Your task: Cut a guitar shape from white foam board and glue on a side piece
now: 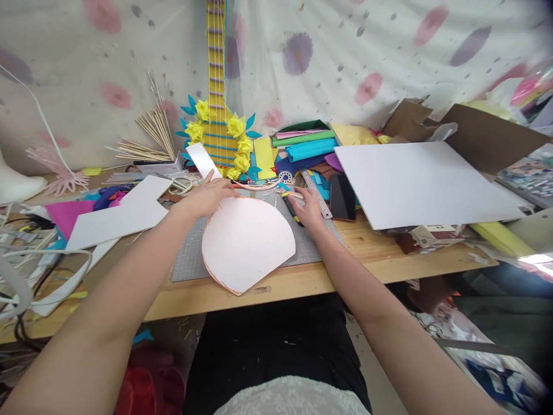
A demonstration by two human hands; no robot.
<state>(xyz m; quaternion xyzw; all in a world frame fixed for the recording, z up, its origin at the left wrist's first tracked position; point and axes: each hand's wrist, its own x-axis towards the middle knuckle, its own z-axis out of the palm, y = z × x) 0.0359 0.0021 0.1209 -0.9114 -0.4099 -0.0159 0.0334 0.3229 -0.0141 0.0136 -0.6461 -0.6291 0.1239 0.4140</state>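
Observation:
A rounded white foam board piece (248, 245) with a pointed lower end and an orange line along its edge lies on the grey cutting mat (185, 256). My left hand (211, 195) rests at its upper left edge, fingers spread, touching the lower end of a narrow white strip (201, 158). To the right of the board, my right hand (309, 208) is over the mat with thumb and forefinger apart. Its fingertips are at a yellow and black utility knife (298, 217); whether they press on it is hard to see. A metal ruler (317, 193) lies just beyond that hand.
A yellow guitar-shaped craft (220, 138) with paper flowers stands behind. A phone (342, 197) and a large white board (425, 184) are on the right. White offcuts (116, 216), wooden sticks (158, 135) and cables crowd the left. Coloured sheets (309, 151) are piled at the back.

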